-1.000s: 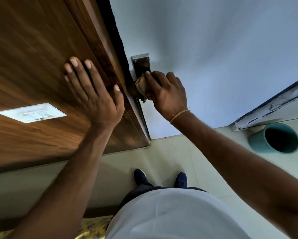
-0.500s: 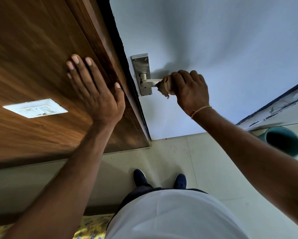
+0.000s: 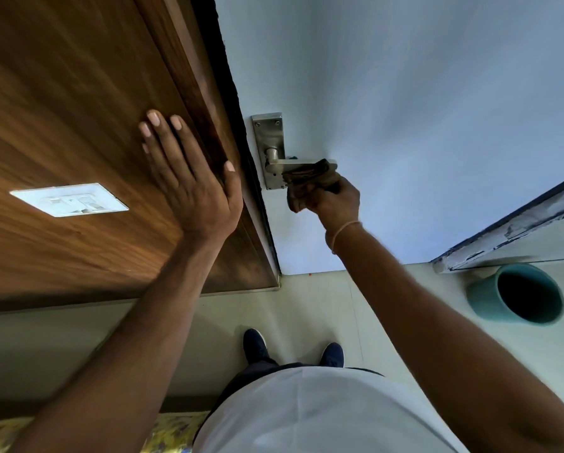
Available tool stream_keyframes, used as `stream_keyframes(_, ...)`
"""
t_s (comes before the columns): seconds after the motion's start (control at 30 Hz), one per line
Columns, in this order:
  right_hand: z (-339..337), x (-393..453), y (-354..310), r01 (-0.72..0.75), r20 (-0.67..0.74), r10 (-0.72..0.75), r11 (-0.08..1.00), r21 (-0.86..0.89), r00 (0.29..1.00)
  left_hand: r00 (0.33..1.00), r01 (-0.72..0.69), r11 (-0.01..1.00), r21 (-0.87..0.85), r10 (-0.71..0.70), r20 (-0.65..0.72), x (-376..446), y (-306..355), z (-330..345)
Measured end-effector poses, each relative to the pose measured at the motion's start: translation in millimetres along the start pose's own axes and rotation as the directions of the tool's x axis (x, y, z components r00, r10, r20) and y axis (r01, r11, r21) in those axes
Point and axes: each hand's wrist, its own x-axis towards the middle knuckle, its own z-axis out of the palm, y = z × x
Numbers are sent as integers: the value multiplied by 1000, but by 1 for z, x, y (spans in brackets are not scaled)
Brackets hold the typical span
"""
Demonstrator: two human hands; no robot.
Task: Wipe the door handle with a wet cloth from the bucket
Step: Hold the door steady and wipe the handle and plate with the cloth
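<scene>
Landmark: brushed-metal lever door handle on its rectangular steel backplate, fixed to the pale blue-white door.

Right hand sits just below the lever, at its free end. Fingers curled closed around a damp brown cloth; the fingertips are hidden under the fabric and behind the hand. The cloth bunches out of the top and left side of the fist, its upper fold touching the underside and front of the lever's outer half. The lever's inner stretch and its round neck near the backplate are bare. A lobe of cloth hangs down on the side of the fist toward the backplate. Thin tan band around the right wrist.

Left hand left of the handle, across the dark door edge, laid flat on the brown wood-grain panel. Fingers open and straight, close together, thumb spread toward the handle side; holds nothing.

White rectangular switch plate on the wood panel, further left of the left hand.

Teal round plastic bucket on the pale floor tiles, well apart from the handle, below and to its right, beside the worn painted frame. Its inside is dark; contents cannot be made out.

Two dark blue shoes on the tiles, straight below the handle; white shirt fills the lower frame.
</scene>
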Motion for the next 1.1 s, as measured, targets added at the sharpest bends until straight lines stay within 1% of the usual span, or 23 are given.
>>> stream_keyframes(0.1, 6, -5, -14, -19, -63, 23, 998, 64, 998, 1000, -9, 1000, -5, 9, 5, -1, -1, 1)
stream_keyframes(0.13, 2, -6, -15, -8, -83, 15, 996, 90, 996, 1000, -9, 1000, -6, 9, 7, -1, -2, 2)
stream_keyframes(0.23, -24, -7, -14, 26, -201, -1, 992, 124, 980, 1000, -7, 1000, 2, 7, 9, -2, -2, 2)
stream_keyframes(0.3, -37, -4, -15, 47, -239, -24, 995, 91, 971, 1000, -2, 1000, -1, 2, 10, -2, 0, 3)
stream_keyframes(0.37, -36, -10, -18, 53, -252, -59, 998, -33, 966, 1000, 17, 1000, -4, -17, 7, -2, 3, 4)
stream_keyframes(0.43, -20, -27, -22, 74, -195, -105, 984, -160, 975, 1000, 31, 999, -17, -31, 2, -2, 5, 4)
stream_keyframes(0.5, 6, -40, -24, 134, -82, -163, 951, -279, 983, 1000, 26, 999, -26, -26, -9, -2, 5, 3)
stream_keyframes(0.53, 19, -43, -26, 165, -43, -189, 931, -325, 981, 1000, 18, 999, -33, -19, -13, -1, 5, 3)
stream_keyframes(0.6, 38, -42, -32, 186, -25, -209, 916, -356, 978, 1000, 8, 999, -47, -9, -17, -1, 2, 2)
stream_keyframes(0.7, 38, -33, -35, 155, -86, -195, 927, -343, 977, 1000, -9, 999, -54, 8, -10, -2, -1, 1)
stream_keyframes(0.77, 20, -30, -32, 127, -154, -183, 940, -315, 971, 1000, -15, 998, -54, 15, -1, -4, 0, 0)
stream_keyframes(0.93, -25, -24, -32, 90, -298, -167, 962, -257, 940, 999, 33, 997, -72, -31, 21, -11, 10, 4)
stream_keyframes(1.03, -30, -33, -37, 105, -310, -187, 959, -262, 932, 998, 37, 996, -78, -33, 57, -20, 13, 4)
stream_keyframes(1.1, -30, -41, -37, 136, -252, -187, 969, -208, 950, 996, 49, 995, -84, -42, 84, -26, 16, 2)
